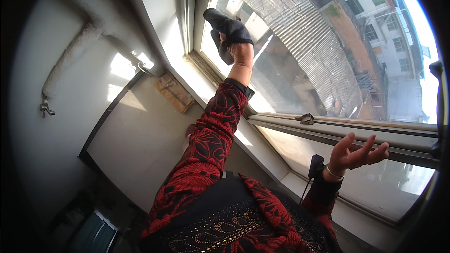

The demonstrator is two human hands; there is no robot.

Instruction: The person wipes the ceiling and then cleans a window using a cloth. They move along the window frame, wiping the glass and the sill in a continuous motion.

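My left hand (236,44) is stretched out at the upper middle, gripping a dark cloth (239,31) against or close to the window glass (281,73). The cloth covers most of its fingers. On the right, my right hand (358,153) holds nothing, its fingers spread and bent, in front of the lower rail of the window sash (386,135). Whether it touches the rail, I cannot tell. A bracelet (332,173) circles that wrist, and a small black device (316,166) with a cable is beside it. The window latch (306,119) sits on the rail between both hands.
A pale sill (246,140) runs below the window. Left of it are a brownish block-like object (174,93), a dark-edged pale surface (140,126), a thick wall pipe (66,59) and a metal tap (46,109). Corrugated roofing (309,38) and buildings show outside.
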